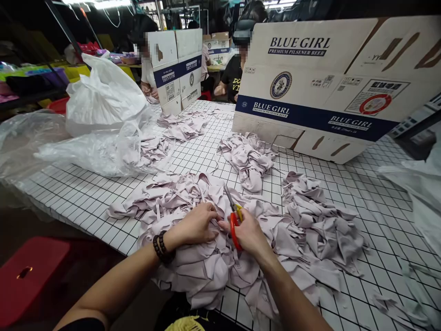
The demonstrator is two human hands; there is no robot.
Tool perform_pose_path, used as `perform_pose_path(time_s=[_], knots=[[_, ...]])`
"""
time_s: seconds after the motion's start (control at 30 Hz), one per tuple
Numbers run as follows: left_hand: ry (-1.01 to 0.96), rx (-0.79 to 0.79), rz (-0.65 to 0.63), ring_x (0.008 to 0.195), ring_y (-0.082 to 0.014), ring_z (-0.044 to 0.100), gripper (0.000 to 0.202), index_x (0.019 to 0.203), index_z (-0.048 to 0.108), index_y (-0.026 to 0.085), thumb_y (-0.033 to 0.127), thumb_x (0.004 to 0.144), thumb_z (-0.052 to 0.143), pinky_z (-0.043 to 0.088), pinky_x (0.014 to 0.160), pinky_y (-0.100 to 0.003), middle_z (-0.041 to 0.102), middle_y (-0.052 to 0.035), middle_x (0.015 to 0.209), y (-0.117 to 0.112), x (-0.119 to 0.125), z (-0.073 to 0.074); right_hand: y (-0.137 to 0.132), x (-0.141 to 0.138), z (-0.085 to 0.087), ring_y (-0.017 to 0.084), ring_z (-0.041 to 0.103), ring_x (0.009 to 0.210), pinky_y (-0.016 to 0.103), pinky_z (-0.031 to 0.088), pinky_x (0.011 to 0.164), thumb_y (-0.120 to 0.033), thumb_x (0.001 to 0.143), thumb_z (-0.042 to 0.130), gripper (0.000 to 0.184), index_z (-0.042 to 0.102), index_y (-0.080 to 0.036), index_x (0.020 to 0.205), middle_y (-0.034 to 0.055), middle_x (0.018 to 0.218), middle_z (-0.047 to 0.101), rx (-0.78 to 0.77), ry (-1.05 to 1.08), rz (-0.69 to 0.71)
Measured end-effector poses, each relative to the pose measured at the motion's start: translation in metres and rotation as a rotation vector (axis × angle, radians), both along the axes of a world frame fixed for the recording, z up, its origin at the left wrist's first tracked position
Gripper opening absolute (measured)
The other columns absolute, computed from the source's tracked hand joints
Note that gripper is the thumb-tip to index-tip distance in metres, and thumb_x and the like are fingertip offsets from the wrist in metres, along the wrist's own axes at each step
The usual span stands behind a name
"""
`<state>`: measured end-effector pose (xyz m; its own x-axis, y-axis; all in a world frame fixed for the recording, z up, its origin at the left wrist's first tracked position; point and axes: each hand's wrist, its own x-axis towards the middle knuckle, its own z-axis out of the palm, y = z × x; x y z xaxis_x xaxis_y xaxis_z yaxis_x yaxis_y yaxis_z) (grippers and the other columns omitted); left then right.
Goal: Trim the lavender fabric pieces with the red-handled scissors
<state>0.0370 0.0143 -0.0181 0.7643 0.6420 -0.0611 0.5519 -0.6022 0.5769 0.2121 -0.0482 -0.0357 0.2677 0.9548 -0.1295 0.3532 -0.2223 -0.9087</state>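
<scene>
My right hand [248, 231] is closed around a pair of scissors [234, 211] with red and yellow handles; the blades point up and away over the cloth. Beside it, my left hand [198, 224], with dark beads on the wrist, has its fingers bent and pinched on a pale lilac fabric piece [203, 271]. Both hands rest over a large heap of the same fabric, their fingertips close together. Another heap of fabric [317, 220] lies to the right, and a smaller pile [246, 158] sits farther back.
A grid-patterned table [82, 197] carries everything. White plastic bags [106, 99] stand at the left. Cardboard beer boxes [310, 82] stand upright as screens at the back. Two people sit across the table. A red stool [41, 276] is at lower left.
</scene>
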Motion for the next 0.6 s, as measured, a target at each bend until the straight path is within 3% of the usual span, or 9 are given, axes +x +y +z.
perform_pose_path(time_s=[0.2,0.3,0.37,0.47,0.53,0.6], knots=[[-0.094,-0.012,-0.032,0.101,-0.0239,0.056,0.011,0.084,0.070,0.017,0.028,0.084,0.068,0.044,0.091,-0.037,0.062,-0.0093,0.105,0.001,0.003,-0.003,0.025,0.007,-0.006,0.014,0.049,0.053,0.026,0.039,0.050,-0.033,0.062,0.071,0.023,0.053,-0.020,0.067,-0.0028,0.058,0.056,0.016,0.127,-0.054],[-0.216,-0.172,0.013,0.088,-0.0195,0.058,0.016,0.085,0.063,0.017,0.031,0.090,0.058,0.045,0.082,-0.032,0.066,-0.0063,0.092,-0.008,0.004,0.007,0.027,0.018,0.005,0.013,0.048,0.054,0.026,0.040,0.052,-0.039,0.065,0.072,0.029,0.051,-0.021,0.072,-0.0015,0.065,0.059,0.077,0.212,-0.088],[-0.327,-0.425,0.090,0.073,-0.0151,0.058,0.023,0.086,0.058,0.017,0.038,0.094,0.051,0.045,0.071,-0.028,0.067,-0.0027,0.078,-0.016,0.006,0.017,0.023,0.023,0.019,0.012,0.050,0.058,0.026,0.043,0.055,-0.043,0.067,0.072,0.032,0.049,-0.021,0.073,0.0011,0.074,0.063,0.117,0.269,-0.086],[-0.534,-0.950,0.223,0.054,-0.0086,0.053,0.031,0.084,0.054,0.016,0.047,0.091,0.055,0.043,0.057,-0.022,0.064,0.0007,0.069,-0.025,0.010,0.028,0.006,0.027,0.039,0.010,0.051,0.057,0.026,0.045,0.055,-0.042,0.067,0.076,0.036,0.048,-0.021,0.073,0.0059,0.091,0.069,0.109,0.374,0.010],[-0.640,-1.255,0.313,0.049,-0.0055,0.050,0.033,0.082,0.057,0.014,0.046,0.083,0.066,0.043,0.053,-0.019,0.063,0.0010,0.069,-0.029,0.012,0.031,-0.009,0.028,0.043,0.009,0.049,0.055,0.024,0.044,0.052,-0.039,0.066,0.079,0.036,0.050,-0.020,0.075,0.0072,0.099,0.069,0.073,0.444,0.098],[-0.698,-1.449,0.373,0.052,-0.0047,0.053,0.033,0.086,0.064,0.010,0.039,0.075,0.076,0.046,0.055,-0.019,0.064,-0.0002,0.071,-0.033,0.016,0.032,-0.023,0.027,0.039,0.007,0.047,0.053,0.022,0.043,0.049,-0.036,0.065,0.082,0.036,0.051,-0.021,0.078,0.0060,0.102,0.068,0.071,0.482,0.124]])
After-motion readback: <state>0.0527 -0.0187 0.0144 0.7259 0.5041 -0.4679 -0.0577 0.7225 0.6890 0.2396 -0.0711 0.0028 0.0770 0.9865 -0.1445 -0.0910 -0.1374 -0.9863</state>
